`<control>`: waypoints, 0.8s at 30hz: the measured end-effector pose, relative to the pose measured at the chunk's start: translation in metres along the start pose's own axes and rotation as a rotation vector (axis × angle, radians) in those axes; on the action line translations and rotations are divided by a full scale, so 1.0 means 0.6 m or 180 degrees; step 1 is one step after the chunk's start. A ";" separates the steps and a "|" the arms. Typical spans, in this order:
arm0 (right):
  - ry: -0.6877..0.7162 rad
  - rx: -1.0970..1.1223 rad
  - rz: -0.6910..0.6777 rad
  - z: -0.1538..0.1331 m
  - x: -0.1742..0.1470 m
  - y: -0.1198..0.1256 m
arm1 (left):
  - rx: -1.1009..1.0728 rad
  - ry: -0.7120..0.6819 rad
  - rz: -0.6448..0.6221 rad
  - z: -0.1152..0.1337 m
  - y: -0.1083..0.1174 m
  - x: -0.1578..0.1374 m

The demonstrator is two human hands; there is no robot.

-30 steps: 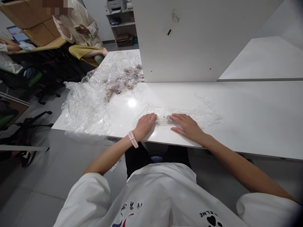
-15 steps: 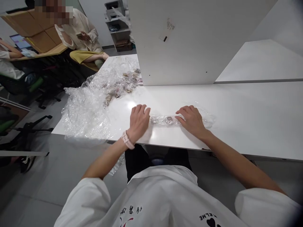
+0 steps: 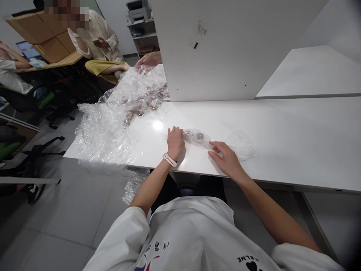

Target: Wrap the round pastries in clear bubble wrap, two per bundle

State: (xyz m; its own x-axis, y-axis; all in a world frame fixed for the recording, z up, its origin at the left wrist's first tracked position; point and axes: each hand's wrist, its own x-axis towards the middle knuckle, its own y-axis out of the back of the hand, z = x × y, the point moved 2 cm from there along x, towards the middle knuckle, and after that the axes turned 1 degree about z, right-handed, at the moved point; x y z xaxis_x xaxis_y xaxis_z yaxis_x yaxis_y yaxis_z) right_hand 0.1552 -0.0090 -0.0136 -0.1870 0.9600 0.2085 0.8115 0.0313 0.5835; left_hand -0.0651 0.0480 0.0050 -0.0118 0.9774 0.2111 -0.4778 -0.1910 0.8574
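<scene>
A small bundle in clear plastic film [image 3: 199, 136], with small brownish, round items inside, lies slantwise on the white table [image 3: 282, 150]. My left hand [image 3: 175, 143], with a pale watch band at the wrist, closes its fingers over the bundle's left end. By the bundle's right end is my right hand [image 3: 224, 157], thumb and fingers apart. Its fingertips are close to the film; whether they touch it I cannot tell. Loose clear film [image 3: 241, 145] spreads out to the right of the bundle. My left fingertips are partly hidden behind the hand.
A big heap of crumpled clear film [image 3: 104, 128] with small brownish items covers the table's left end. Another person's hand [image 3: 149, 61] reaches onto it from behind the white upright panel [image 3: 214, 67]. A seated person [image 3: 97, 37] holds a phone at the back left.
My left hand has moved right, and the bundle has shifted from straight to slanted. My right hand has come slightly nearer to me. Another person's hand has appeared at the film heap.
</scene>
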 end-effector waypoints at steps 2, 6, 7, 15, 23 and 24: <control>-0.0379 0.0691 0.0039 -0.005 -0.014 -0.006 | -0.1049 0.0435 0.0154 0.007 0.008 0.003; -0.1122 0.1685 0.0203 -0.021 -0.033 -0.011 | -0.3177 0.1275 -0.0039 0.039 0.016 -0.001; -0.1227 0.1900 0.0173 -0.026 -0.032 -0.008 | -0.3552 0.1369 -0.0190 0.052 0.017 -0.006; -0.0850 0.2710 -0.0711 -0.074 -0.011 0.038 | -0.4231 0.1408 -0.1343 0.117 0.006 -0.062; -0.1444 0.2344 0.1357 -0.026 0.011 0.033 | -0.3052 0.0490 -0.0847 0.101 0.028 -0.038; -0.1385 0.2063 0.1833 -0.003 0.037 0.064 | -0.2846 0.0357 -0.0613 0.092 0.035 -0.031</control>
State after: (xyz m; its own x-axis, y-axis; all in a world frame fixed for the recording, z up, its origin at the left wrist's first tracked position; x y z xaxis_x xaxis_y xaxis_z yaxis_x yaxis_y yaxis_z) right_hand 0.1809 0.0131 0.0148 0.4499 0.8912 -0.0578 0.8867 -0.4535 -0.0901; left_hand -0.0263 0.0207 0.0452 0.0756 0.9970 0.0157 -0.9808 0.0715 0.1814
